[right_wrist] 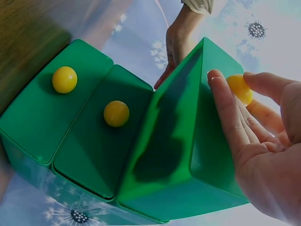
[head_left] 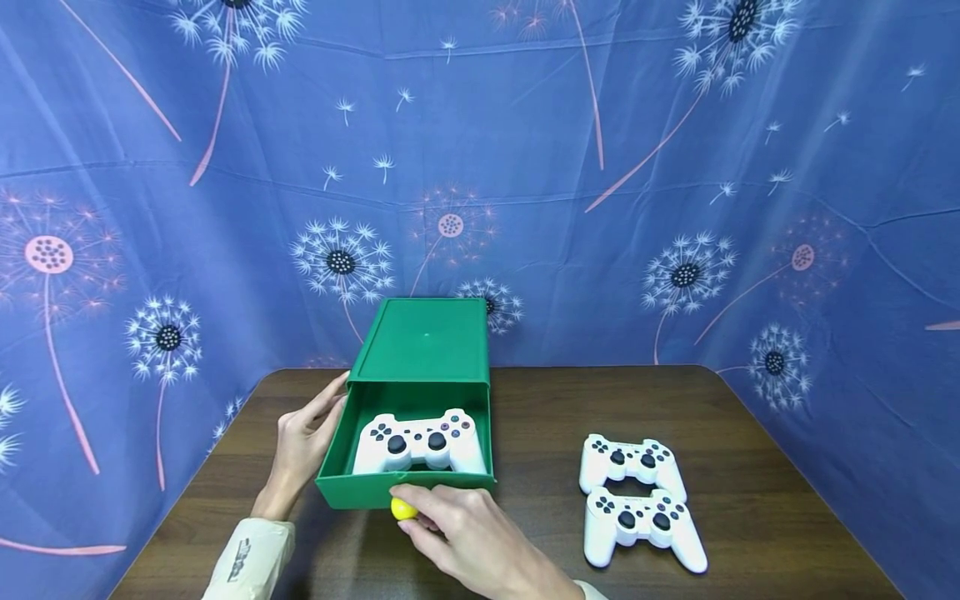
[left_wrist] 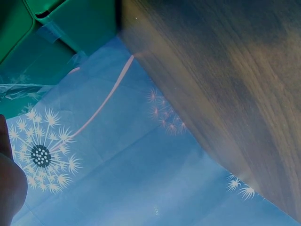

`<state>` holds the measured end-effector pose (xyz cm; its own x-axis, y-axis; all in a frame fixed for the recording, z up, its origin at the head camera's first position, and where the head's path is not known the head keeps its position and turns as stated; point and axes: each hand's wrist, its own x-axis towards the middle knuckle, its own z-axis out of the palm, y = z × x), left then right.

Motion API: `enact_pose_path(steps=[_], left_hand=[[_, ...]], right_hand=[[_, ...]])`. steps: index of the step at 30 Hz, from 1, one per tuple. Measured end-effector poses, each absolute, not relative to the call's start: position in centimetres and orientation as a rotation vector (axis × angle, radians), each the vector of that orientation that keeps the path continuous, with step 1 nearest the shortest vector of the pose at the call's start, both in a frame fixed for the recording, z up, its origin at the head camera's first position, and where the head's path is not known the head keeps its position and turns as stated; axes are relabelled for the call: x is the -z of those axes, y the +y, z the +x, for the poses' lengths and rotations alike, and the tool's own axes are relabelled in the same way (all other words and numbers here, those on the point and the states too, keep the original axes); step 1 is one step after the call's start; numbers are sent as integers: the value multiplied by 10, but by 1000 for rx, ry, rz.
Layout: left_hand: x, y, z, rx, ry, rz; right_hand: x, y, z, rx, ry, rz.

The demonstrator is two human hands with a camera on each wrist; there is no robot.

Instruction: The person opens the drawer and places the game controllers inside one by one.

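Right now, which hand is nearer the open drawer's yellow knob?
Right. The right hand pinches the yellow knob itself; the left hand is at the left side of the green drawer unit, away from the knob.

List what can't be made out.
Head: lower grips of the white controller in the open drawer, behind its front wall.
Head: most of the right sleeve, cut by the bottom edge.
Left wrist: most of the left hand, cut by the left edge.
Right wrist: contents of the two closed drawers, behind their fronts.
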<state>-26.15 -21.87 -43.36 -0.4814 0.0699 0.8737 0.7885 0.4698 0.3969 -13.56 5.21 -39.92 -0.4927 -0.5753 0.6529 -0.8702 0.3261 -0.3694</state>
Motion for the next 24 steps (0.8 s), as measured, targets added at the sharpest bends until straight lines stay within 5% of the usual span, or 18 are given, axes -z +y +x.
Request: enact_pose_path(steps=[24], left_hand=[[435,-216,-262,1021,-1862,-687]], right_hand=[[399,52,-140,-986,-2214,1250]])
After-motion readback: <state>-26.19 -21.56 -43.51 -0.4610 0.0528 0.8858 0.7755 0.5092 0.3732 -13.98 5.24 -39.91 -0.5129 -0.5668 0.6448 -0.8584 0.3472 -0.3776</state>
